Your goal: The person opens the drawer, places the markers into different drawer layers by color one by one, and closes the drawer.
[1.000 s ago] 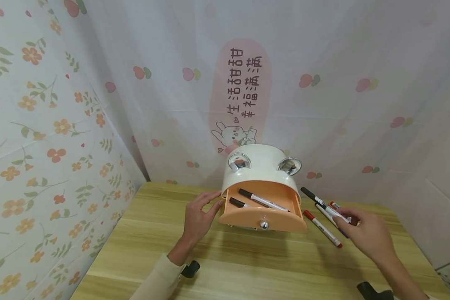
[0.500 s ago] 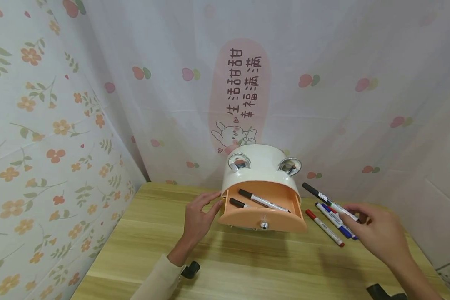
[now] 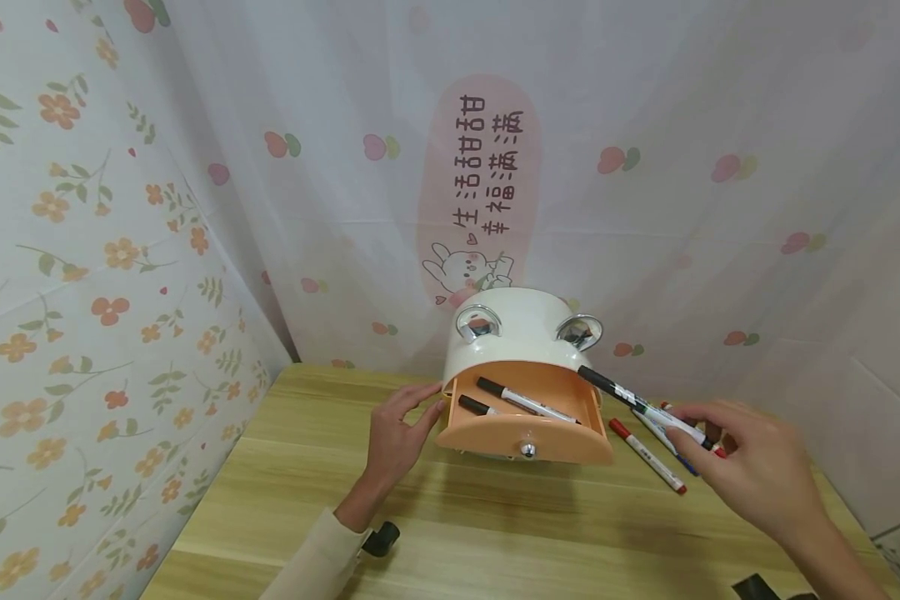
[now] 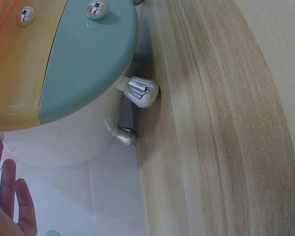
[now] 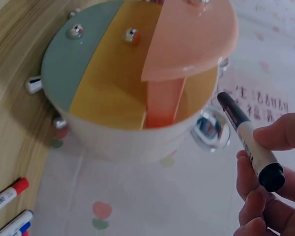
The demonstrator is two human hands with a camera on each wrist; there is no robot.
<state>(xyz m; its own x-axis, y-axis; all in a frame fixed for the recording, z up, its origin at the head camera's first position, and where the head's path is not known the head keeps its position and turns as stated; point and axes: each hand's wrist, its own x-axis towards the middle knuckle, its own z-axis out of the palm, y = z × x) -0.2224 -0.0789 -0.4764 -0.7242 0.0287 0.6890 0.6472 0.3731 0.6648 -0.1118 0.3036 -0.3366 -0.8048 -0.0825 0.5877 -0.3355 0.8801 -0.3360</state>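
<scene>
My right hand [image 3: 750,467] pinches a black-capped marker [image 3: 675,420] between thumb and fingers, held up with its cap by the right edge of an open drawer. That orange drawer [image 3: 487,435] is pulled out of a rounded cream cabinet [image 3: 528,321]. Inside it lie a black-capped marker [image 3: 532,403] and a second marker [image 3: 476,405], partly hidden behind the drawer front. My left hand [image 3: 396,433] touches the cabinet's left side, and the left wrist view shows its fingers [image 4: 8,182] nearly straight. In the right wrist view the held marker [image 5: 253,140] points toward the cabinet.
To the right of the cabinet a red marker [image 3: 648,457] lies on the wooden table [image 3: 465,533]. Blue and red markers lie partly under my right hand. Below the orange drawer are a yellow drawer [image 5: 113,73] and a teal drawer [image 5: 83,49], both closed. A printed curtain hangs behind.
My right hand has raised the black-capped marker from the loose markers and brought its cap left to the drawer's edge. The left hand stays at the cabinet's side.
</scene>
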